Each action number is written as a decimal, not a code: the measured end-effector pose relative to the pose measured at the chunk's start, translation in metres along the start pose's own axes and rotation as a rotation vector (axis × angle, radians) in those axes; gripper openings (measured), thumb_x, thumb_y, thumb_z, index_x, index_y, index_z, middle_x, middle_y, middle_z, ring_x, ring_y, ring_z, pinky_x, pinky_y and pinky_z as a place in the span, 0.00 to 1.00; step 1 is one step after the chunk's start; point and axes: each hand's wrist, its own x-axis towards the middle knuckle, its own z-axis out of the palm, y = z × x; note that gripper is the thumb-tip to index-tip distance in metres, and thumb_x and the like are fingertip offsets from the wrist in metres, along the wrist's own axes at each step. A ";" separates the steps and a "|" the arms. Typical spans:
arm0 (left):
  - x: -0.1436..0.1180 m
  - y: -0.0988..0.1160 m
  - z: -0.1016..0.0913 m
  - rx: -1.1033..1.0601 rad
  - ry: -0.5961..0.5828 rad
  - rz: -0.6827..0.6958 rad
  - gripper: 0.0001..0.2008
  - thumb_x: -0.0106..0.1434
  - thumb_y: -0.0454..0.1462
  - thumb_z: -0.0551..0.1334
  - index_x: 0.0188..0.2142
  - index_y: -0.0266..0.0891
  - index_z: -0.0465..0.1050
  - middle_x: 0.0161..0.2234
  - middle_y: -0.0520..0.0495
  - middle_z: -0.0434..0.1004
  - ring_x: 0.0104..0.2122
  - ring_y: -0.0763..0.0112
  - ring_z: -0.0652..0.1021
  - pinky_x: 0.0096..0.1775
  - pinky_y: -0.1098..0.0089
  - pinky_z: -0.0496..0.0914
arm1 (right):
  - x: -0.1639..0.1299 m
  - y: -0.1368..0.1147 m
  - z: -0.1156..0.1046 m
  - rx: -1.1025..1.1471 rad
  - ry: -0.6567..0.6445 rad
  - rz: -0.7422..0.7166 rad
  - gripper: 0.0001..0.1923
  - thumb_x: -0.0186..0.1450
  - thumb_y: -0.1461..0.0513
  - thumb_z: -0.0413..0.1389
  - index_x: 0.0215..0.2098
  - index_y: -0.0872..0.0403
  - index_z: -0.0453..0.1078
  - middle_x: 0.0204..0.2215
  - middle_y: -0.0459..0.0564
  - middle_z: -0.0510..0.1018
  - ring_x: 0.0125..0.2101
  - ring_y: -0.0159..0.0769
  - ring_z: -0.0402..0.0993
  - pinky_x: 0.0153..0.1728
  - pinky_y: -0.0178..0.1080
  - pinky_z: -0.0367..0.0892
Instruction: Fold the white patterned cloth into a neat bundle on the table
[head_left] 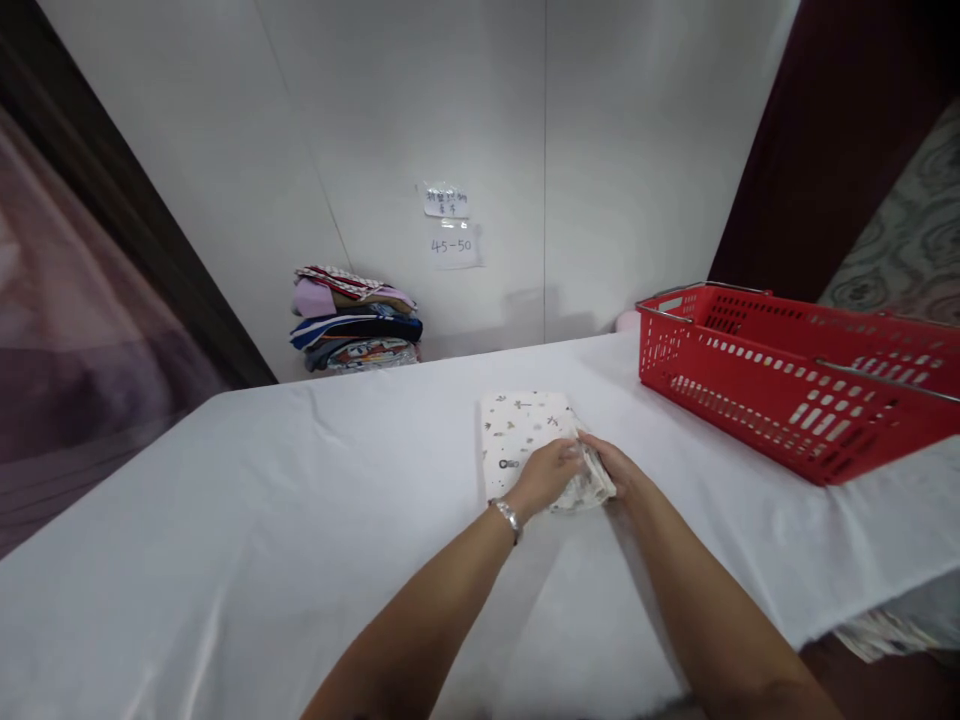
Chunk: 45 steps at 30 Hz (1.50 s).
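Folded cloth (525, 440): white with small dark print, flat rectangular stack on the white bench (300, 500), mid-surface. Near edge lifted and bunched, far portion lying flat.

White panelled wall (225, 130) with two paper notes (450, 225); white-covered table (225, 520); dark door frame (810, 150) at right

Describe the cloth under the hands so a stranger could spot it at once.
On the white table, left of the red basket, lies a folded cloth. Both hands, left hand and right hand, grip its near edge. It alone is cream with small dark prints.
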 end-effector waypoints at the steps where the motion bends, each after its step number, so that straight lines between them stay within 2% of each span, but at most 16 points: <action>1: -0.007 -0.004 -0.006 0.003 0.048 0.016 0.16 0.60 0.40 0.57 0.47 0.39 0.71 0.44 0.45 0.77 0.42 0.66 0.76 0.44 0.67 0.70 | 0.001 0.000 0.000 -0.044 0.037 -0.039 0.18 0.63 0.55 0.52 0.45 0.60 0.69 0.29 0.55 0.80 0.28 0.42 0.78 0.33 0.43 0.73; 3: -0.021 -0.012 -0.022 0.067 0.142 0.035 0.14 0.61 0.42 0.56 0.44 0.41 0.72 0.43 0.47 0.77 0.41 0.66 0.76 0.45 0.65 0.70 | 0.003 0.000 0.000 -0.124 0.115 -0.111 0.18 0.60 0.57 0.56 0.45 0.60 0.69 0.29 0.55 0.81 0.28 0.42 0.78 0.33 0.42 0.73; 6: -0.039 -0.027 -0.042 0.169 0.299 0.024 0.17 0.63 0.44 0.54 0.47 0.41 0.71 0.47 0.45 0.75 0.42 0.66 0.76 0.46 0.63 0.70 | 0.006 0.000 0.000 -0.211 0.215 -0.147 0.17 0.57 0.60 0.59 0.43 0.61 0.70 0.28 0.56 0.81 0.28 0.41 0.78 0.31 0.41 0.73; 9: -0.048 -0.045 -0.049 0.286 0.391 0.050 0.17 0.63 0.45 0.55 0.47 0.40 0.71 0.52 0.43 0.71 0.53 0.62 0.70 0.54 0.58 0.65 | 0.009 -0.006 0.002 -0.277 0.261 -0.177 0.18 0.51 0.65 0.59 0.41 0.61 0.71 0.27 0.54 0.81 0.26 0.40 0.77 0.29 0.39 0.72; 13: -0.050 -0.056 -0.041 0.373 0.346 0.086 0.21 0.64 0.47 0.53 0.51 0.40 0.69 0.58 0.43 0.64 0.61 0.59 0.59 0.59 0.52 0.56 | 0.013 -0.026 0.004 -0.347 0.224 -0.387 0.26 0.49 0.64 0.57 0.47 0.58 0.69 0.30 0.50 0.81 0.28 0.40 0.77 0.29 0.37 0.70; 15: -0.050 -0.056 -0.035 0.399 0.299 0.097 0.23 0.65 0.48 0.51 0.55 0.41 0.66 0.61 0.43 0.59 0.62 0.60 0.56 0.60 0.52 0.54 | 0.014 -0.033 0.000 -0.490 0.318 -0.420 0.27 0.51 0.62 0.55 0.50 0.57 0.68 0.33 0.50 0.81 0.31 0.39 0.77 0.31 0.37 0.70; 18: -0.051 -0.056 -0.027 0.456 0.214 0.108 0.22 0.66 0.48 0.50 0.54 0.42 0.66 0.61 0.44 0.59 0.62 0.59 0.55 0.61 0.50 0.50 | 0.015 -0.034 -0.012 -0.759 0.533 -0.306 0.28 0.53 0.62 0.53 0.52 0.61 0.66 0.37 0.55 0.80 0.36 0.41 0.77 0.35 0.38 0.70; 20: -0.051 -0.059 -0.023 0.491 0.189 0.118 0.21 0.66 0.48 0.50 0.52 0.44 0.68 0.60 0.45 0.60 0.62 0.59 0.55 0.61 0.49 0.49 | 0.015 -0.031 -0.021 -0.859 0.595 -0.253 0.30 0.54 0.61 0.54 0.54 0.63 0.65 0.42 0.59 0.78 0.39 0.43 0.75 0.38 0.39 0.69; 23: -0.053 -0.065 -0.022 0.520 0.207 0.135 0.20 0.66 0.47 0.50 0.52 0.44 0.69 0.59 0.46 0.63 0.62 0.60 0.56 0.61 0.50 0.49 | 0.014 -0.030 -0.027 -0.971 0.601 -0.220 0.29 0.52 0.61 0.56 0.53 0.60 0.67 0.47 0.59 0.75 0.46 0.45 0.72 0.44 0.40 0.65; 27: -0.055 -0.068 -0.024 0.576 0.181 0.192 0.23 0.63 0.50 0.54 0.54 0.43 0.66 0.59 0.45 0.63 0.62 0.58 0.56 0.61 0.49 0.48 | 0.008 -0.036 -0.026 -1.092 0.572 -0.174 0.23 0.52 0.63 0.57 0.47 0.59 0.71 0.46 0.58 0.75 0.48 0.48 0.70 0.48 0.42 0.62; 29: -0.056 -0.069 -0.025 0.609 0.171 0.225 0.26 0.61 0.51 0.57 0.55 0.43 0.65 0.59 0.45 0.62 0.62 0.56 0.56 0.61 0.48 0.47 | 0.003 -0.039 -0.026 -1.112 0.546 -0.173 0.25 0.54 0.62 0.55 0.51 0.57 0.69 0.48 0.56 0.75 0.47 0.45 0.70 0.47 0.40 0.63; 32: -0.058 -0.070 -0.026 0.643 0.196 0.255 0.24 0.60 0.48 0.58 0.54 0.43 0.65 0.59 0.44 0.63 0.61 0.56 0.57 0.61 0.48 0.48 | -0.002 -0.039 -0.027 -1.130 0.521 -0.146 0.29 0.55 0.61 0.55 0.56 0.55 0.64 0.49 0.55 0.74 0.46 0.43 0.72 0.44 0.39 0.65; 38: -0.061 -0.073 -0.026 0.633 0.189 0.284 0.21 0.60 0.41 0.59 0.53 0.43 0.65 0.59 0.44 0.63 0.61 0.56 0.59 0.59 0.48 0.51 | -0.003 -0.036 -0.036 -1.192 0.597 -0.106 0.28 0.49 0.63 0.60 0.49 0.56 0.70 0.47 0.59 0.75 0.49 0.49 0.69 0.46 0.43 0.64; 42: -0.062 -0.078 -0.026 0.595 0.234 0.270 0.20 0.59 0.39 0.60 0.51 0.44 0.67 0.59 0.44 0.63 0.61 0.55 0.59 0.58 0.48 0.54 | -0.003 -0.034 -0.041 -1.225 0.643 -0.102 0.21 0.48 0.59 0.62 0.42 0.54 0.73 0.41 0.59 0.78 0.44 0.50 0.73 0.41 0.44 0.66; 45: -0.063 -0.080 -0.025 0.577 0.234 0.262 0.23 0.57 0.41 0.62 0.52 0.43 0.66 0.60 0.42 0.59 0.62 0.54 0.55 0.58 0.49 0.57 | -0.004 -0.034 -0.042 -1.264 0.674 -0.079 0.20 0.49 0.54 0.62 0.38 0.53 0.74 0.39 0.58 0.79 0.41 0.49 0.74 0.38 0.44 0.66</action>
